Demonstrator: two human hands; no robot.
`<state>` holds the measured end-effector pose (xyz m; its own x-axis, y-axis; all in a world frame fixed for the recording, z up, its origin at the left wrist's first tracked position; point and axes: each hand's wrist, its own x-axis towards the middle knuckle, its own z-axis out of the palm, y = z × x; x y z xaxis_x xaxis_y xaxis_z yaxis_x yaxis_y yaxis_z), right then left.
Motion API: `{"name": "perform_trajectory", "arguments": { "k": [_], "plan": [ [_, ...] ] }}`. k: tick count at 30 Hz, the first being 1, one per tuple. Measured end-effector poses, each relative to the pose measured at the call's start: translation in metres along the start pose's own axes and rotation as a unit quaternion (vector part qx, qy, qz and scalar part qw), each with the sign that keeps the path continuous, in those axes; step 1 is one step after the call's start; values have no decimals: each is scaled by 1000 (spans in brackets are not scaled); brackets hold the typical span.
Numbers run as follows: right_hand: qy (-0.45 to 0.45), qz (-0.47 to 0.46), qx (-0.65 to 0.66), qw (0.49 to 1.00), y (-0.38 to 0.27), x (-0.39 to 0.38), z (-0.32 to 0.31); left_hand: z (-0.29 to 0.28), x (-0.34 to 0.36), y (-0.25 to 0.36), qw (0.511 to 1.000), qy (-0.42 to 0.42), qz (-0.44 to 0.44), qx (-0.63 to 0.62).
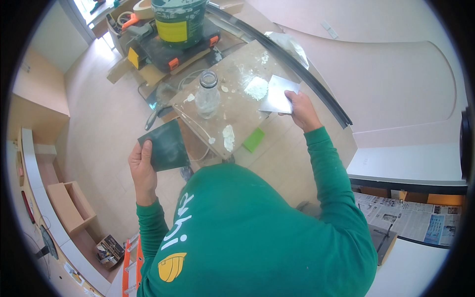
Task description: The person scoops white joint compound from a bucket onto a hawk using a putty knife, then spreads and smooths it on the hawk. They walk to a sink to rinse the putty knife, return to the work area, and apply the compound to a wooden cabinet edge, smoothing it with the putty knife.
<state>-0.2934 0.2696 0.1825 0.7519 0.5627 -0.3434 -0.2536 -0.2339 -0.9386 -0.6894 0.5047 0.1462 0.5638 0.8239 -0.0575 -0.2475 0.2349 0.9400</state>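
My left hand grips a dark green square sheet by its left edge, thumb on top, left of a spattered board. My right hand is closed on a silvery flat metal plate, held over the board's right side beside a heap of white compound. A clear glass bottle stands upright on the board, with a cord lying across the board below it. A bright green piece sits just past the board's lower right edge.
At upper left stand a green bucket on a black case and several tools. A dark rail curves along the right, before pale panels. An open wooden box and an orange ladder are at lower left, newspapers at right.
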Motion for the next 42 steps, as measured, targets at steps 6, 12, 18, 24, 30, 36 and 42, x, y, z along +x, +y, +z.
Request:
{"name": "perform_trajectory", "arguments": {
  "k": [6, 12, 18, 24, 30, 36, 42],
  "plan": [
    [0, -52, -182, 982, -56, -10, 24, -5, 0, -2, 1000, 2, -4, -14],
    [45, -262, -459, 848, -72, -20, 32, -6, -1, -3, 1000, 14, -1, -18],
    [74, -298, -425, 852, -70, -25, 42, -6, -1, -2, 1000, 16, -1, -18],
    [36, -307, -332, 891, -44, -20, 51, -2, 2, 1, 1000, 19, -5, -19],
    [24, -316, -331, 889, -33, -22, 51, 1, 4, 1, 1000, 11, -6, -13],
    [13, -320, -261, 910, -52, -16, 34, 2, 3, 1, 1000, 9, -9, -14],
    [-95, -242, -294, 920, -50, 7, 19, 3, 3, 0, 1000, 5, -7, -4]
  ]
}}
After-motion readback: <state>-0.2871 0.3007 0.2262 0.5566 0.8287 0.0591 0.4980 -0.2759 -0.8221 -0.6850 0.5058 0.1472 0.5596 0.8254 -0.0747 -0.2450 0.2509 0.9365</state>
